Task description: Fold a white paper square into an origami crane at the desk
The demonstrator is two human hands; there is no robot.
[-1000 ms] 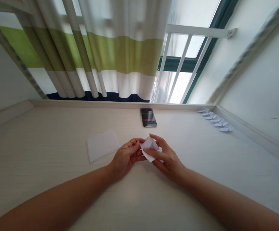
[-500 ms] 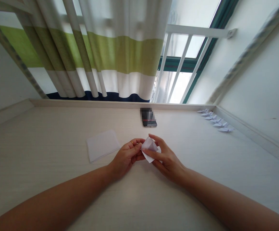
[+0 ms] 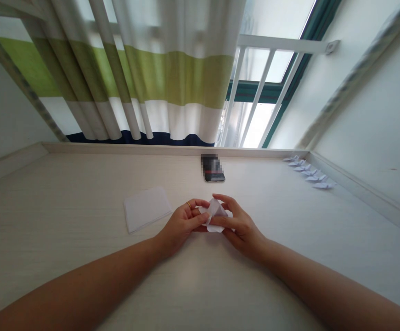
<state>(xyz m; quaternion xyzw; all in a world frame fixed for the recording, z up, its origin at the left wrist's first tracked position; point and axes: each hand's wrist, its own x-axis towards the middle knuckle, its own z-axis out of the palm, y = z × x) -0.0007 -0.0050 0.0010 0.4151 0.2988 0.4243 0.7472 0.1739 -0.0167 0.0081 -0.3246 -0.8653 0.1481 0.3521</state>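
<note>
A small piece of folded white paper [image 3: 216, 209] is held between my two hands above the pale tabletop [image 3: 186, 285]. My left hand [image 3: 188, 218], with a ring on one finger, pinches the paper's left side between thumb and fingers. On the right side my right hand [image 3: 237, 224] grips it, thumb across the near face and index finger at the top point. Part of the paper is hidden behind the fingers. Left of my hands lies a thin stack of white paper sheets [image 3: 147, 209].
A dark phone [image 3: 214, 177], partly pixelated, lies beyond my hands near the table's raised back edge [image 3: 134, 148]. Several small folded paper figures [image 3: 312, 174] line the far right corner. Behind the edge hang a striped curtain [image 3: 186, 78] and a white railing [image 3: 282, 44].
The folded paper has opened out at its left side, where a flap now shows. My left thumb has moved right onto the paper. The phone, the stack and the figures stay put.
</note>
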